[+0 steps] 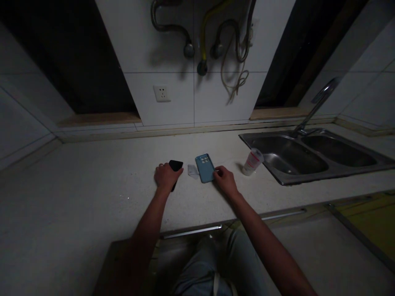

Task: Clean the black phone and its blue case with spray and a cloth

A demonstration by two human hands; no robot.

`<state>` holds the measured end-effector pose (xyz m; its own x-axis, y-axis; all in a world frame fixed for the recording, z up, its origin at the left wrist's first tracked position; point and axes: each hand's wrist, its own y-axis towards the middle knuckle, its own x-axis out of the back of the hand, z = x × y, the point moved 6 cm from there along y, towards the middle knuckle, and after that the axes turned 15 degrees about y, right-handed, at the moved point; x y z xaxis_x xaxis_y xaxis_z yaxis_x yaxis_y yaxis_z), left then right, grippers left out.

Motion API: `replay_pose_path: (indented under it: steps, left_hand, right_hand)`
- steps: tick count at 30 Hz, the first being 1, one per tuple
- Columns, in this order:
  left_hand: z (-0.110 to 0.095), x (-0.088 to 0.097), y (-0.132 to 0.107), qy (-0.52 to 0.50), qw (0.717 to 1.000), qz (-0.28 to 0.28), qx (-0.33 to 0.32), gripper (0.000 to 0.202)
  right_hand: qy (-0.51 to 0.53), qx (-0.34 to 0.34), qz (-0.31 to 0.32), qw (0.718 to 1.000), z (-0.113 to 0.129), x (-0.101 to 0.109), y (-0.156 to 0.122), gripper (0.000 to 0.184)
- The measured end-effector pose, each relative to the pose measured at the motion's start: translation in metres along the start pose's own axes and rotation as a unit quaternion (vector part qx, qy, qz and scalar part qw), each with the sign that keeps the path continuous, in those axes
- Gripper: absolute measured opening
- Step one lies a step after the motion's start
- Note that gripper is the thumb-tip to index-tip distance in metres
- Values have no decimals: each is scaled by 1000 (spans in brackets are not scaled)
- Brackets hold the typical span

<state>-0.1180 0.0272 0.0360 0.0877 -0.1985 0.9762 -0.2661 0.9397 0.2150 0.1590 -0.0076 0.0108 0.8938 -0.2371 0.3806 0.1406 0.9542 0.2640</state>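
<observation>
My left hand [166,176] is closed around a black phone [175,165] on the counter. Its fingers hide the phone's middle, and the dark ends stick out above and below. To the right lies a blue phone case [205,169] with cut-outs at its top end. My right hand [225,180] pinches the case at its lower right edge; a tiny bright spot shows by the fingertips, too small to name. Between the phone and the case is a small pale card-like piece [193,170], close beside the case.
A clear plastic cup [253,162] with red print stands tilted-looking right of my right hand. Beyond it is a steel double sink [281,179] with a faucet [317,102]. A wall socket [161,93] and hanging hoses [203,37] are behind the pale counter [101,176].
</observation>
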Motion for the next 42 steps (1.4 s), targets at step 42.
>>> replay_pose_path:
  steps: [42]
  left_hand:
    - [-58, 16, -29, -87, 952, -18, -294, 25]
  right_hand:
    - [-142, -41, 3, 989, 11, 4, -10, 33]
